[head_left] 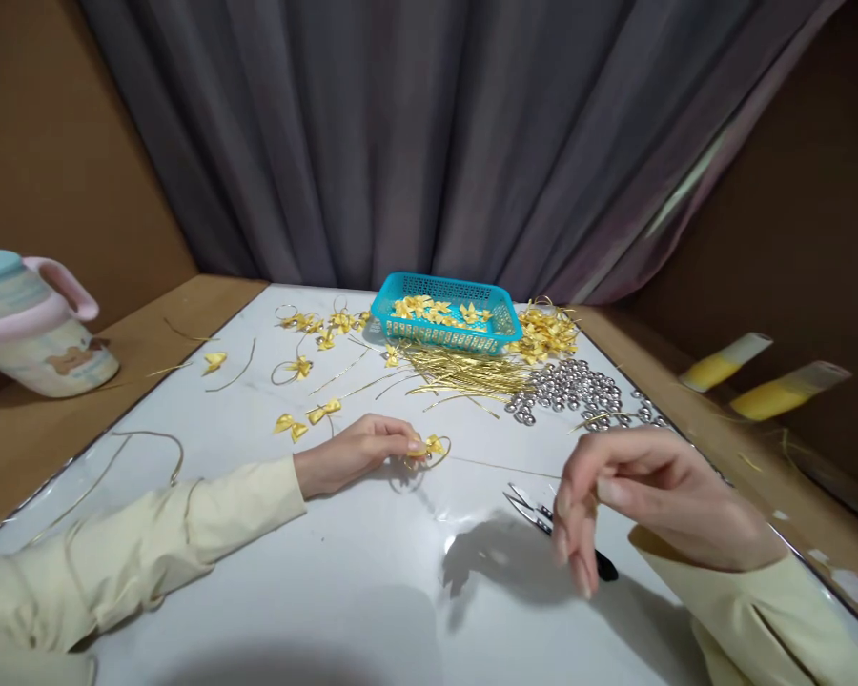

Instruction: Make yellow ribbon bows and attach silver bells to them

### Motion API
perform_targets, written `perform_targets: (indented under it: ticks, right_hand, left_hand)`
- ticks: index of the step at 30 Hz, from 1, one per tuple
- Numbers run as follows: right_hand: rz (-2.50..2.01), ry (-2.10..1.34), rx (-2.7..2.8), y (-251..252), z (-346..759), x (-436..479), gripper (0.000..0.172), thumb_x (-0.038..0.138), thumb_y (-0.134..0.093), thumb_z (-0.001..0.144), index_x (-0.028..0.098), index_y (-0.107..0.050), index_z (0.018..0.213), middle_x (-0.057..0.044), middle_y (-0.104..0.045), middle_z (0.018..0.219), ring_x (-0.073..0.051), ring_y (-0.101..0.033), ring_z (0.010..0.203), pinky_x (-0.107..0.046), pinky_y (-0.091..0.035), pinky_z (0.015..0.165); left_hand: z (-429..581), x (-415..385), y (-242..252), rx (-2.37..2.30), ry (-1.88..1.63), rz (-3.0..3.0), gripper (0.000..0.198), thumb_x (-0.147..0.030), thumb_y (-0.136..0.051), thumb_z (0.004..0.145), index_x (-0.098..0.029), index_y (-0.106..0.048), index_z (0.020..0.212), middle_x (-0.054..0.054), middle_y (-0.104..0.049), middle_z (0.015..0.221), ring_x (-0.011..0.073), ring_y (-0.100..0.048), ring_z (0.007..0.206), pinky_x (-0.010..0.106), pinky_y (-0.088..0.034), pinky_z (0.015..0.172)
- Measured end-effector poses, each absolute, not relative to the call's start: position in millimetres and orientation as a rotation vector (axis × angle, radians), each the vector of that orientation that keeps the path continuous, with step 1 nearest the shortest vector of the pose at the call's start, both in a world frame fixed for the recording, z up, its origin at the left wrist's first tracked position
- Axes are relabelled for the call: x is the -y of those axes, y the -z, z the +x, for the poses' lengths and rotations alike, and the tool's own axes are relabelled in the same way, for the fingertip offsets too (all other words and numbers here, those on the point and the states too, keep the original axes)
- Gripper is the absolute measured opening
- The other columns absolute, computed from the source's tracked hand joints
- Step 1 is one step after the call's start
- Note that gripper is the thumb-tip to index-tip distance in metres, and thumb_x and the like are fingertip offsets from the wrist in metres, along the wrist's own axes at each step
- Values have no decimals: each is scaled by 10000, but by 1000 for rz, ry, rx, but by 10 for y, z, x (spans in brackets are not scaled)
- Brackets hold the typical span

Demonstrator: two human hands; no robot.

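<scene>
Between the fingertips of my left hand (372, 448) is a small gold ribbon bow (435, 445) with a loop of gold cord at it, just above the white table. A thin straight cord (504, 467) runs from the bow across to my right hand (643, 495). That hand is raised nearer to me, thumb and curled fingers drawn together on the cord; its end is hidden. Partly behind the right hand lie small scissors (525, 505) with black handles. Two more bows (291, 428) rest beyond my left wrist.
A blue basket (447, 335) holding gold bows stands at the back. Beside it are a bow pile (545, 333), a bundle of gold cords (464, 373) and silver rings or bells (576, 389). Finished-looking looped bows (299, 368) lie left. A mug (43, 333) and two yellow-filled tubes (790, 391) flank the table.
</scene>
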State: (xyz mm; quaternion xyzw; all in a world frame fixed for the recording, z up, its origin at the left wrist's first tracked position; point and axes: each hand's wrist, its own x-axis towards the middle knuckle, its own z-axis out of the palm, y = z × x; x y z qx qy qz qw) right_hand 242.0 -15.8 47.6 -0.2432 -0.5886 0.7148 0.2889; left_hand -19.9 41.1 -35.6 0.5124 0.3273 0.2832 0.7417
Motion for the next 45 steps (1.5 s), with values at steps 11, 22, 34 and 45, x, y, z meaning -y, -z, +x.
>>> perform_targets:
  ticks: [11,22,34,45]
  right_hand:
    - [-1371,-1196,2103,-194,2023,34,278,329,-513,850,119,-677,930,-15,-637,551,-108,-551,440,-196,-430,470]
    - [-1369,-486,2010,278,1725,135,273,241,-538,797,130,-713,975,13,-557,448,-90,-426,369,-199,-331,436]
    - [-1427,-831,1981,168,1721,106,242,172,-484,794,139,-723,812,-4,-591,514,-83,-389,425,-209,-302,452]
    - [-1401,-844,2015,66,1851,36,155,163,-511,750,142,-589,882,59,-484,483,-93,-446,442,-201,-335,483]
  left_hand:
    - [-200,-374,344,-694,-606,1234,129,-235,-643,757,-119,-664,703,36,-611,756,141,-521,719,268,-375,713]
    - [-198,-354,347,-645,-612,1356,149,-238,-588,815,-130,-654,735,41,-596,792,154,-515,778,287,-378,774]
    - [-184,-321,323,-652,-576,1393,165,-265,-598,810,-132,-646,725,37,-576,773,150,-508,735,290,-394,735]
    - [-163,-308,290,-688,-568,1420,182,-269,-599,808,-129,-628,697,31,-566,752,144,-497,731,277,-392,728]
